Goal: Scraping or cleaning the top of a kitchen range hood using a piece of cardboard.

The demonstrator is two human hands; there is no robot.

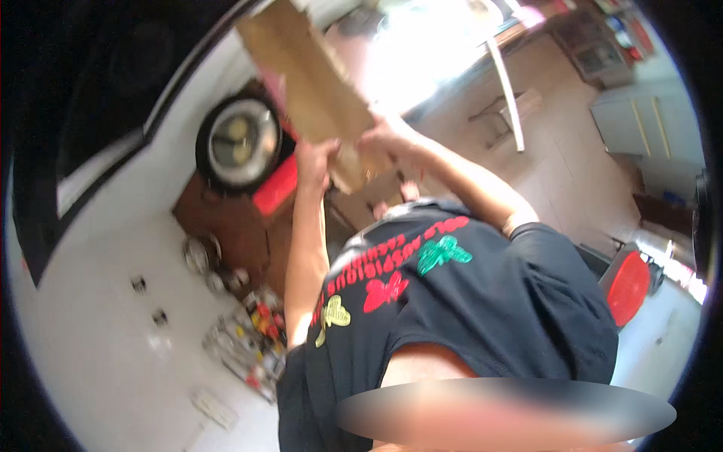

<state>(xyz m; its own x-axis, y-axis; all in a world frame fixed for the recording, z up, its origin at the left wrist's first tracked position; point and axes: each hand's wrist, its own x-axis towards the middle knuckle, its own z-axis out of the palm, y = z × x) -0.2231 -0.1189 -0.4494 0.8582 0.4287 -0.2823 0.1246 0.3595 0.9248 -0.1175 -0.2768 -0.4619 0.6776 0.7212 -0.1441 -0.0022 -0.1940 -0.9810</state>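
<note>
My left hand grips the near left edge of a long brown piece that looks like cardboard, with the thumb on top. My right hand holds its near right edge. The piece slants up and away to the left, and its near end is bent and crumpled between the hands. Left of my left hand is a round black pan with a shiny inside and two pale yellow round shapes in it. A red block-like thing lies between the pan and my left forearm.
A brown countertop runs along the left wall, with metal containers and a cluster of jars and packets. A small stool stands on the tiled floor. Pale cabinets and a red round seat or lid are at right.
</note>
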